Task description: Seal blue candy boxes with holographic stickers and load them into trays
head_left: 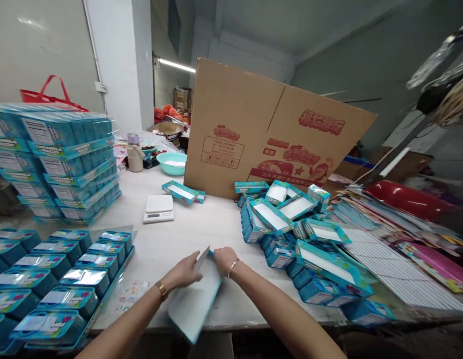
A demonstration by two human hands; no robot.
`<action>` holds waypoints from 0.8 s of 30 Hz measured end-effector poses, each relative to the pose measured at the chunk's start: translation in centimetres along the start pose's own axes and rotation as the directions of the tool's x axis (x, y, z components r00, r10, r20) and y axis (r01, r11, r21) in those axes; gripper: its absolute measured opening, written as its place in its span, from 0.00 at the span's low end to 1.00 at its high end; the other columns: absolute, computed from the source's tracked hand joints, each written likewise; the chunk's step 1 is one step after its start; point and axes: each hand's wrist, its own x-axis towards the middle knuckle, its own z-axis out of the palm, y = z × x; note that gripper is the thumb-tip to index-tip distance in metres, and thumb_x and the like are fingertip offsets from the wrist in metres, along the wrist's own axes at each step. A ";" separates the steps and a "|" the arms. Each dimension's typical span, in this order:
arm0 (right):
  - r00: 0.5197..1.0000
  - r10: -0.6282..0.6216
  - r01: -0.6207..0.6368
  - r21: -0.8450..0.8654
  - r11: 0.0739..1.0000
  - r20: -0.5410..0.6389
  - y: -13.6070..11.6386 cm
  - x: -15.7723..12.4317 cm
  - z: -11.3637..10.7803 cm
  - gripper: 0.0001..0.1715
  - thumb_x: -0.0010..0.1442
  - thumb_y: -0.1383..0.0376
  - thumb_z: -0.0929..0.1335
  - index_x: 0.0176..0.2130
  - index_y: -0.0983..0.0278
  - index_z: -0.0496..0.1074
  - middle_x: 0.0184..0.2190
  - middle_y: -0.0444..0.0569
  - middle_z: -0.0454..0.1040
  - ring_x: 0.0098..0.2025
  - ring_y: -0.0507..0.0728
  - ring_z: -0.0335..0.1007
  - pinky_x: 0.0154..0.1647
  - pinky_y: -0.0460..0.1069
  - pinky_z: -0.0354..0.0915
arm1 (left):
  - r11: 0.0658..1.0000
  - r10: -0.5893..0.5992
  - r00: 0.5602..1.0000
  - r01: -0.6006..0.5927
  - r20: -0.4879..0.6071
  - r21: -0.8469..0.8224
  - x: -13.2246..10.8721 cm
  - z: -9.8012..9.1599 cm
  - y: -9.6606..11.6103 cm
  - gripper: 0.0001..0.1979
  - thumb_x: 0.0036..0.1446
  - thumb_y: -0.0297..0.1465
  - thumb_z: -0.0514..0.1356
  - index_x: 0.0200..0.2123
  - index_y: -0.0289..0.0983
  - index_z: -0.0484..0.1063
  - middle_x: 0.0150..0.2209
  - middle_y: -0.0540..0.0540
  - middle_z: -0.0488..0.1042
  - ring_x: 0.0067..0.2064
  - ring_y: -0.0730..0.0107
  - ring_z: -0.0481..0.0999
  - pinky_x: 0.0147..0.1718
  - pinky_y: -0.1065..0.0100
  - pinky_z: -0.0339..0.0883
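Between my hands, at the table's front edge, is a piece of cardboard [197,304], white inside with teal edges and partly folded. My left hand [184,270] pinches a raised white flap at its far left. At the far right corner my right hand [224,260] is closed around the teal edge, its fingertips mostly hidden. To the right, several finished teal trays [272,216] lie heaped over teal boxes [279,257]. Left of my arms stand rows of teal boxes [85,280] in a shallow tray.
A white kitchen scale [159,208] stands behind my left hand, with another teal tray [180,191] beyond it. A large brown carton [268,129] rises at the back. Stacked teal packs [74,164] are at far left; a green basin [172,163] and a bottle [134,155] stand behind.
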 end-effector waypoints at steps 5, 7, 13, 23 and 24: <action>0.999 0.014 -0.007 0.194 0.981 -0.032 3.1 -4.0 -0.2 0.21 0.71 0.56 0.60 0.40 0.66 0.76 0.31 0.47 0.78 0.32 0.53 0.76 0.36 0.47 0.69 | 0.902 0.114 0.984 -0.161 0.139 0.400 -1.2 -0.7 0.2 0.29 0.56 0.19 0.52 0.62 0.35 0.65 0.46 0.31 0.77 0.51 0.42 0.74 0.51 0.42 0.62; 0.993 -0.001 0.029 0.237 0.971 -0.118 3.3 -4.1 -0.6 0.26 0.73 0.58 0.53 0.51 0.64 0.74 0.38 0.50 0.80 0.40 0.54 0.77 0.40 0.47 0.69 | 0.842 0.153 0.973 -0.220 0.172 0.494 -1.5 0.0 0.5 0.31 0.59 0.18 0.46 0.66 0.35 0.58 0.50 0.29 0.73 0.53 0.42 0.71 0.52 0.42 0.61; 0.974 -0.183 0.200 0.126 0.972 -0.135 0.8 -0.6 -1.3 0.17 0.63 0.55 0.68 0.48 0.59 0.75 0.44 0.52 0.78 0.47 0.61 0.75 0.46 0.52 0.66 | 0.714 0.189 0.940 -0.329 0.283 0.618 -1.9 -1.4 1.1 0.24 0.64 0.35 0.52 0.61 0.34 0.62 0.53 0.33 0.70 0.54 0.45 0.70 0.52 0.48 0.64; 0.940 -0.335 0.328 -0.089 0.940 -0.070 -0.1 0.3 0.8 0.11 0.67 0.71 0.59 0.45 0.69 0.69 0.42 0.60 0.76 0.43 0.62 0.76 0.43 0.55 0.67 | 0.618 0.087 0.938 -0.314 0.335 0.720 -1.2 -4.8 -0.9 0.13 0.57 0.23 0.53 0.43 0.36 0.73 0.41 0.36 0.77 0.43 0.47 0.78 0.40 0.53 0.70; 0.941 -0.330 0.324 -0.081 0.943 -0.073 -0.2 0.4 1.1 0.12 0.66 0.72 0.59 0.45 0.69 0.69 0.42 0.60 0.76 0.43 0.62 0.76 0.43 0.56 0.67 | 0.613 0.094 0.944 -0.306 0.317 0.728 -1.2 -4.2 -1.1 0.15 0.59 0.20 0.49 0.43 0.35 0.73 0.42 0.34 0.77 0.43 0.47 0.77 0.41 0.52 0.69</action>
